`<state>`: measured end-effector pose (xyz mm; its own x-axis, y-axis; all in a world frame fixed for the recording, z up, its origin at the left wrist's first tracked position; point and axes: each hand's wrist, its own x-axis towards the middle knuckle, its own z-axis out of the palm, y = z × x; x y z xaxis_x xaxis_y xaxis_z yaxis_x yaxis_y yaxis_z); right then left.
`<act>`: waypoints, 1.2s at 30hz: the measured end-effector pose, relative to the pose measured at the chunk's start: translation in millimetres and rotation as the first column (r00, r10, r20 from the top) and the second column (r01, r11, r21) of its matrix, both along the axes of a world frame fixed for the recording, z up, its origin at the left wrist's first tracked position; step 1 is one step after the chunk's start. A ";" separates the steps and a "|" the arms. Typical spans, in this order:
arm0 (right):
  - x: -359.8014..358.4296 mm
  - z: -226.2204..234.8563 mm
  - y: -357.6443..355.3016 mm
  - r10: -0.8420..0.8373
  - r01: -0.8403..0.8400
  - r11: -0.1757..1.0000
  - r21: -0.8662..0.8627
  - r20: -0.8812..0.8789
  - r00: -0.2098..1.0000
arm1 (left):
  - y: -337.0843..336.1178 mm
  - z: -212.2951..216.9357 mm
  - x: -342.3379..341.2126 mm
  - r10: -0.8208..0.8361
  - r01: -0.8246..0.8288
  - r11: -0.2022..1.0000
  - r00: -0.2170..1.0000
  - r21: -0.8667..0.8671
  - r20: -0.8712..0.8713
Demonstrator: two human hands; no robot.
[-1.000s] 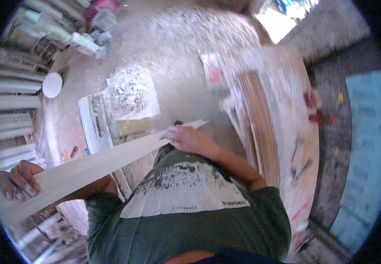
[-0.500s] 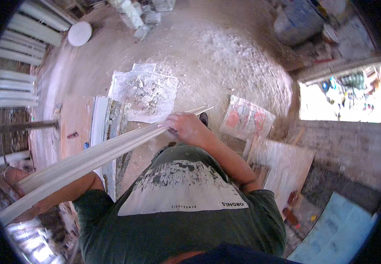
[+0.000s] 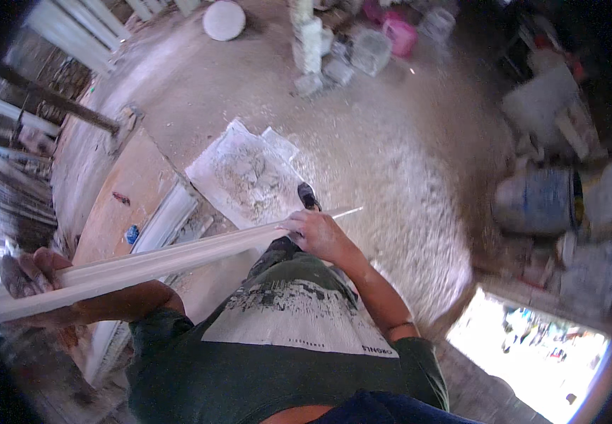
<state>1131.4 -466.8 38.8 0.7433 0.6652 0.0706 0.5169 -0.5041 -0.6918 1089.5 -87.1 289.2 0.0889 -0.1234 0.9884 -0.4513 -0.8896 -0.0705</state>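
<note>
White moulding strip (image 3: pixel 157 265) spans both hands: left hand (image 3: pixel 26 272) fingers and right hand (image 3: pixel 320 233) fingers clamped on it

The moulding (image 3: pixel 157 263) is off-white with pale shadowed grooves. The shirt (image 3: pixel 277 353) is dark green with a grey-white speckled print. The floor (image 3: pixel 391 141) is dusty tan, scattered with white powder. The sheet (image 3: pixel 246 177) is whitish, smeared grey. The bucket (image 3: pixel 399 34) is pink, the barrel (image 3: pixel 532 201) blue-grey, the disc (image 3: pixel 224 19) white.
</note>
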 end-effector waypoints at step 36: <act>814.1 -48.8 297.9 0.646 -0.646 0.763 0.017 0.004 0.764 | 136.7 -11.9 637.6 -0.558 0.588 0.555 0.787 -0.588 0.261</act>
